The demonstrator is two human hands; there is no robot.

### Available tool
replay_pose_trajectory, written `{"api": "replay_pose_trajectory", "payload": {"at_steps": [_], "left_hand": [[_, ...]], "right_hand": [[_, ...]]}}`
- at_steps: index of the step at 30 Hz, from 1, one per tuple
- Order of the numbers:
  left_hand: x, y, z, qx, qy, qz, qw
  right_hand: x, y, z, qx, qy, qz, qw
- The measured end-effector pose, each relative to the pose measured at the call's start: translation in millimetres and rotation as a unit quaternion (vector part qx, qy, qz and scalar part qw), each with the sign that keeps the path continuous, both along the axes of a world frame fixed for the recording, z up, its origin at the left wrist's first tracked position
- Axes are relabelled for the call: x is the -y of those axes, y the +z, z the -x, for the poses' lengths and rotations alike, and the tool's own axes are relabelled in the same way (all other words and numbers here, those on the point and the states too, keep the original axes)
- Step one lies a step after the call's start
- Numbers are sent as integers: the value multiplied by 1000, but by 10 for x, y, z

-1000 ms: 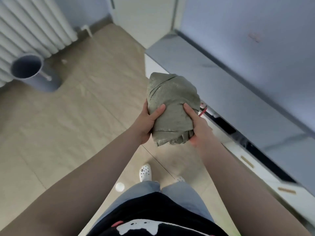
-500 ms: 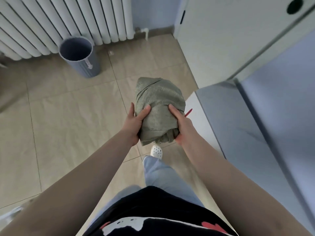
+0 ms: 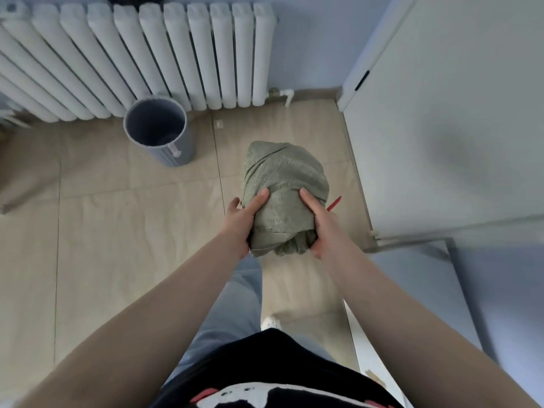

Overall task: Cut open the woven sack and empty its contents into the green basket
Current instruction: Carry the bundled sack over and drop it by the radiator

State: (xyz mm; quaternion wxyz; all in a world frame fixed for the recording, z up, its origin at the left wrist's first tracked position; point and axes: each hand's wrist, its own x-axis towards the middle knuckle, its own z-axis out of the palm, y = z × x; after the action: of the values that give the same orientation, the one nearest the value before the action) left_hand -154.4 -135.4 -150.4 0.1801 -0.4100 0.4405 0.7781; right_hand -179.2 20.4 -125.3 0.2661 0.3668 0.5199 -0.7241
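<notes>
A grey-green woven sack [image 3: 284, 184], bundled and full, hangs in front of me above the tiled floor. My left hand [image 3: 243, 222] grips its left side, thumb pressed on the top. My right hand [image 3: 319, 223] grips its right side and also holds a thin red item [image 3: 334, 203] whose tip sticks out past the sack; I cannot tell what it is. The sack's gathered end points toward me between my wrists. No green basket is in view.
A grey round bin [image 3: 159, 129] stands on the floor at the far left, in front of a white radiator [image 3: 141, 57]. A white cabinet [image 3: 441, 128] rises at the right, with a grey surface [image 3: 412, 290] below it. My legs are underneath.
I have turned left while carrying the sack: the radiator and bin have swung into the middle, the grey counter has slid away to the right. Both hands keep the same grip.
</notes>
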Motion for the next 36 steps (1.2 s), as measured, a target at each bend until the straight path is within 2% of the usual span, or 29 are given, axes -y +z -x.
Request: {"api": "replay_pose_trajectory", "payload": {"at_steps": [4,8,13,18,22,29,36], "left_hand": [[249,-47,964,35,-43,33,998],[451,-104,1781,74,-25,75,994],[481,-306,2675,95,-48,66,992],[580,-930,3579,127,-55,40,990],[635,-1840,4297,130,-63,18,989],[807,-4159,5191,141,2,-3,990],[860,-6065,5770,127,87,48,987]], "right_hand": [[248,-134,876,7,-5,-5,1000],[444,-209,1674,11,-9,-6,1000],[551,-422,2646,32,-4,32,999],[673,-1107,3658,68,29,-4,997],[809,-2072,4413,80,20,-69,994],[1131,-4299,5343,79,6,-104,991],[1317,-6246,5967,80,-12,-130,988]]}}
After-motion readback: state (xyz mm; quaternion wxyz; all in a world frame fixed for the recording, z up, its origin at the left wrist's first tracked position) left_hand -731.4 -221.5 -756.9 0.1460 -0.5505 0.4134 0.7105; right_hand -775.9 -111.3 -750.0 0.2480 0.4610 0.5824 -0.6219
